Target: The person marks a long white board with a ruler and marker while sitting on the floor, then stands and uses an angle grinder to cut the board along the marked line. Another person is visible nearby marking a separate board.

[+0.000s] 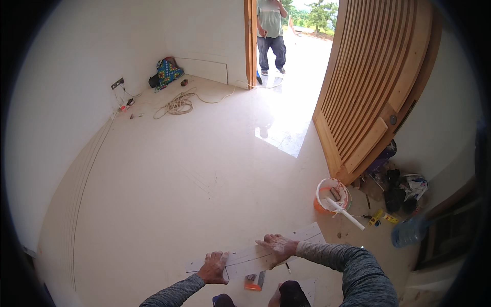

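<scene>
In the head view, grips a long white board (pixel 249 262) with both bare hands, low over the pale floor (pixel 153 204), angled so as to put the right end farther out than the left. Shows thin dark lines running along the board, with a few small dark spots near the right end. Has the left hand (pixel 214 267) on the left part of the board, with fingers bent toward the far edge and thumb set apart toward the near edge, opened across the board and taking hold of it. Has the right hand (pixel 280 248) right of the board's middle, with fingers partly spread at the far edge and thumb toward the near edge, also holding on. Cannot tell how far either set of fingers curls underneath.

Shows an orange and grey tool (pixel 253 282) just on the near side of the board, and a slim dark pen-like object (pixel 288 267) close to the near edge. Beyond the board's right end, shows an orange and white bucket (pixel 320 205) with a white tube (pixel 353 220) across the rim, then yellow tools (pixel 376 217) and a clear bluish bottle (pixel 407 233) farther right of the board. Far beyond the board, shows a coiled cord (pixel 176 105), an open slatted wooden door (pixel 371 87) and a standing person (pixel 271 25)
</scene>
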{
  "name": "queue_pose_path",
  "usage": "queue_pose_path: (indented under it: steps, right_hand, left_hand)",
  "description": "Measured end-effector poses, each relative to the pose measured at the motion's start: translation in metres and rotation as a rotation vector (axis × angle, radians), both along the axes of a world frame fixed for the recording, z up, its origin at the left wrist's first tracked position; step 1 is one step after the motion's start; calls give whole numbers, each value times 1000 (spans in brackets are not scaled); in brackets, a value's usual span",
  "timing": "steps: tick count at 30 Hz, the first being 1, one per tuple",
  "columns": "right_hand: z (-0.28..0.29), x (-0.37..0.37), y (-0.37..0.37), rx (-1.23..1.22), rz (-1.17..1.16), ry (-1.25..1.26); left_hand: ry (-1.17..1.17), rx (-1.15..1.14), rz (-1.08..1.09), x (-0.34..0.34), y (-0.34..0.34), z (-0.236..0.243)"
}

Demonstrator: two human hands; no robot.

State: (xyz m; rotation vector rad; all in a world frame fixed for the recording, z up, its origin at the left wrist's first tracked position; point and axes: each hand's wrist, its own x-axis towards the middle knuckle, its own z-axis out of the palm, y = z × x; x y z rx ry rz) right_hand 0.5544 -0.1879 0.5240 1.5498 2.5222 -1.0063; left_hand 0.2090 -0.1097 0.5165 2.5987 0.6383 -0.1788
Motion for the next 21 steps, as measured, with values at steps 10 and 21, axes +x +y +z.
queue_pose_path:
  steps: [10, 21]
  right_hand:
    - [183, 56, -109, -697, -766, 387]
    - [212, 131, -123, -155, -1142, 387]
  left_hand:
    - [-48, 256, -503, 103, -8, 254]
    - [-41, 184, -371, 243, 74, 298]
